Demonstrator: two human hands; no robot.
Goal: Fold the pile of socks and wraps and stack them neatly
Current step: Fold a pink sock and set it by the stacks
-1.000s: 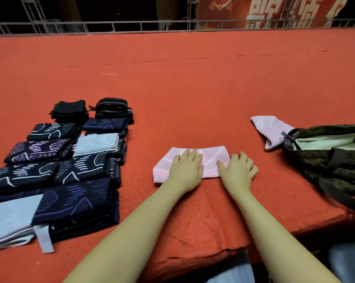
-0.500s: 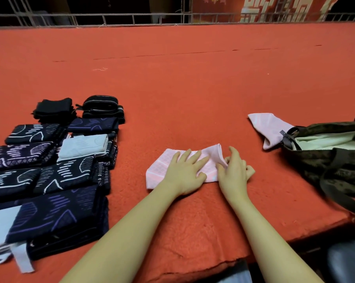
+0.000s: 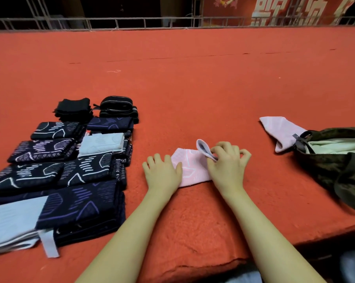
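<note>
- We have the pink sock (image 3: pixel 190 169) at lower centre of the frame, lying on the red cloth (image 3: pixel 193 88); our left hand (image 3: pixel 162 173) lies flat on its left part, fingers straight and relaxed, pinning it down
- Our right hand (image 3: pixel 228 165) pinches the sock's right end between thumb and curled fingers; that end stands lifted and curls leftward over the body
- The step in hand, we judge, is the fold of the right end across; to do it well we carry the end low and straight, line its edge up with the left edge, and keep the left palm steady so the lower layer does not creep on the cloth
- We then press along the crease before letting go; otherwise the knit may spring open
- A second pink sock (image 3: pixel 279 130) lies at right, touching the camouflage bag (image 3: pixel 336 164); it looks unfolded
- The folded stacks (image 3: pixel 70 170) fill the left of the frame, in rows; our sock probably belongs beside them
</note>
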